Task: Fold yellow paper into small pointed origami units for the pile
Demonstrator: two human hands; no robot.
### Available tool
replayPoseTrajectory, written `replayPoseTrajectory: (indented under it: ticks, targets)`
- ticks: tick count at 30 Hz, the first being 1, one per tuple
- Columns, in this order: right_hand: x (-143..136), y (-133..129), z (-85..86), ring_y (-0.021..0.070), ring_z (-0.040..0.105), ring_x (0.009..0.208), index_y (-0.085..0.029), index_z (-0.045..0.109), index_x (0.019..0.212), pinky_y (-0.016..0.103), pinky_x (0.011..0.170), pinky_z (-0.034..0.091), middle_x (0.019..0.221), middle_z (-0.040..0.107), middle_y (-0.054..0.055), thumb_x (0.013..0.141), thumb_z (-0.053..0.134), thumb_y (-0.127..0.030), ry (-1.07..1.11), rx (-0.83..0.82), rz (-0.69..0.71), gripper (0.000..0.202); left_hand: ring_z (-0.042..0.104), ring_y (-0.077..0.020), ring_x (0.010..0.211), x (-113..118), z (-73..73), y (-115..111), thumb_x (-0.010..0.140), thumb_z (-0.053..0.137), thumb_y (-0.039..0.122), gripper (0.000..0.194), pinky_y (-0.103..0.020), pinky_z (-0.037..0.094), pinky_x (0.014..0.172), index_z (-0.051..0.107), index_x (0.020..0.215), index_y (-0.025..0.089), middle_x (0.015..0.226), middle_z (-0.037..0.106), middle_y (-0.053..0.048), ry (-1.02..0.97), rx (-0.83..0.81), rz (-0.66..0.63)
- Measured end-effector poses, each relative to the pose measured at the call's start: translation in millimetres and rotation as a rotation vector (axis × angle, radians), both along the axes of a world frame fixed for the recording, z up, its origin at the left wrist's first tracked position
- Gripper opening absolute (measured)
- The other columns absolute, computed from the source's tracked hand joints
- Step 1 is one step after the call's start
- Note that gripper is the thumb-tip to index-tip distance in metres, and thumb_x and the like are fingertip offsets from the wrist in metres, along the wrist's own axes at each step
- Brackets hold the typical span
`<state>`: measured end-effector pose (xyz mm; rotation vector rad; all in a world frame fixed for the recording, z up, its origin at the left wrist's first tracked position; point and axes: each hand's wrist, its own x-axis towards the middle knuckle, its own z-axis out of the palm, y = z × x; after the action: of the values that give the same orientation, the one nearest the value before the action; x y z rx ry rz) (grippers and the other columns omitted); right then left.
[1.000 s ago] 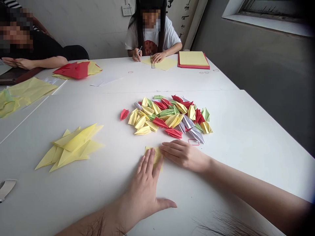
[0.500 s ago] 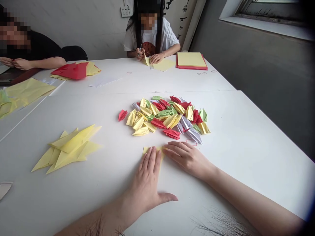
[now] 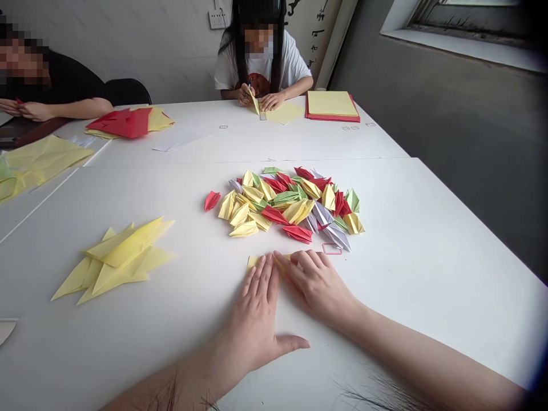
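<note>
A small yellow paper (image 3: 252, 262) lies on the white table, mostly hidden under my hands. My left hand (image 3: 260, 317) rests flat on it, fingers together and pointing away, thumb stretched out to the right. My right hand (image 3: 319, 288) touches the paper's right part, its index finger extended beside my left fingertips and the other fingers curled. Just beyond them lies a heap of folded paper pieces (image 3: 291, 197) in red, yellow, green and pale purple. Several folded yellow sheets (image 3: 120, 257) are stacked loosely to the left.
Across the white table (image 3: 192, 319), a person (image 3: 291, 63) holds a pen and a ruler over yellow paper. Another person (image 3: 72, 80) sits at the far left. Yellow and red sheets (image 3: 333, 105) are stacked at the back; red and yellow folded paper (image 3: 128, 123) lies back left.
My right hand has moved left, closer to my left fingertips, and its fingers have curled with the index finger pointing out. My left hand has stayed in place on the paper.
</note>
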<state>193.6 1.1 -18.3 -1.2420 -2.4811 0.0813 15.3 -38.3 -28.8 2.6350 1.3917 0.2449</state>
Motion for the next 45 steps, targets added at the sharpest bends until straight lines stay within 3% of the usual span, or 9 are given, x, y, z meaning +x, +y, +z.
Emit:
replayPoseTrajectory:
  ticks: [5, 8, 10, 15, 20, 23, 27, 30, 45]
  targets:
    - [5, 6, 8.4, 0.0280, 0.051, 0.106, -0.018, 0.049, 0.128, 0.044, 0.084, 0.044, 0.122, 0.052, 0.016, 0.086, 0.048, -0.015, 0.199, -0.156, 0.002, 0.042, 0.005, -0.0365, 0.141, -10, 5.3, 9, 0.070, 0.032, 0.082, 0.109, -0.049, 0.019, 0.113, 0.019, 0.146, 0.006, 0.154, 0.003, -0.023, -0.003, -0.024, -0.118]
    - [10, 10, 9.0, 0.0264, 0.053, 0.106, -0.017, 0.046, 0.127, 0.043, 0.086, 0.046, 0.118, 0.055, 0.014, 0.078, 0.048, -0.009, 0.306, -0.284, 0.066, 0.049, 0.007, -0.0350, 0.141, -21, 13.2, 21, 0.074, 0.034, 0.078, 0.096, -0.047, 0.021, 0.113, 0.029, 0.143, 0.012, 0.155, 0.003, -0.020, 0.010, -0.070, -0.314]
    - [12, 13, 7.5, 0.0249, 0.056, 0.100, -0.017, 0.046, 0.126, 0.041, 0.083, 0.048, 0.111, 0.059, 0.013, 0.079, 0.049, -0.009, 0.339, -0.315, 0.108, 0.049, 0.009, -0.0342, 0.141, -26, 17.6, 27, 0.077, 0.036, 0.075, 0.090, -0.048, 0.021, 0.113, 0.030, 0.143, 0.015, 0.155, 0.005, -0.019, 0.024, -0.075, -0.356]
    - [16, 15, 6.5, 0.0225, 0.056, 0.097, -0.017, 0.052, 0.121, 0.038, 0.083, 0.049, 0.108, 0.060, 0.013, 0.084, 0.050, -0.015, 0.322, -0.282, 0.215, 0.037, 0.017, -0.0314, 0.141, -29, 18.6, 18, 0.085, 0.040, 0.063, 0.075, -0.047, 0.027, 0.111, 0.027, 0.145, 0.020, 0.154, 0.017, -0.016, 0.069, -0.013, -0.283]
    - [16, 14, 4.4, 0.0216, 0.057, 0.095, -0.016, 0.055, 0.120, 0.037, 0.081, 0.050, 0.110, 0.062, 0.013, 0.085, 0.048, -0.013, 0.222, -0.191, 0.210, 0.035, 0.014, -0.0326, 0.141, -30, 20.1, 7, 0.084, 0.038, 0.065, 0.084, -0.048, 0.027, 0.111, 0.019, 0.147, 0.015, 0.154, 0.016, -0.018, 0.087, -0.028, -0.245]
    - [15, 14, 0.1, 0.0210, 0.059, 0.095, -0.016, 0.058, 0.118, 0.037, 0.079, 0.052, 0.109, 0.066, 0.012, 0.092, 0.046, -0.016, 0.161, -0.032, 0.252, 0.028, 0.011, -0.0321, 0.142, -32, 23.3, 7, 0.082, 0.037, 0.068, 0.089, -0.047, 0.024, 0.112, 0.012, 0.149, 0.015, 0.155, 0.011, -0.017, 0.102, -0.050, -0.265]
    - [16, 13, -2.8, 0.0244, 0.062, 0.104, -0.005, 0.061, 0.112, 0.036, 0.078, 0.055, 0.110, 0.068, 0.016, 0.092, 0.046, -0.011, 0.068, 0.225, 0.414, 0.025, 0.009, -0.0336, 0.142, -32, 22.3, 7, 0.077, 0.037, 0.074, 0.099, -0.046, 0.019, 0.113, 0.011, 0.149, 0.012, 0.155, 0.009, -0.019, 0.119, -0.053, -0.270]
    - [17, 12, -2.8, 0.0251, 0.063, 0.107, -0.001, 0.062, 0.109, 0.034, 0.077, 0.058, 0.110, 0.068, 0.018, 0.092, 0.045, -0.008, 0.006, 0.312, 0.437, 0.025, 0.008, -0.0338, 0.142, -31, 19.1, 5, 0.075, 0.037, 0.076, 0.101, -0.046, 0.016, 0.114, 0.010, 0.149, 0.012, 0.155, 0.006, -0.019, 0.124, -0.047, -0.252]
    - [20, 10, 3.5, 0.0257, 0.057, 0.117, -0.003, 0.060, 0.118, 0.035, 0.081, 0.059, 0.121, 0.062, 0.020, 0.093, 0.040, -0.006, -0.133, 0.226, 0.463, 0.032, 0.009, -0.0342, 0.142, -26, 17.5, 0, 0.070, 0.031, 0.083, 0.107, -0.046, 0.014, 0.113, 0.011, 0.149, 0.013, 0.155, 0.010, -0.017, 0.103, 0.005, -0.190]
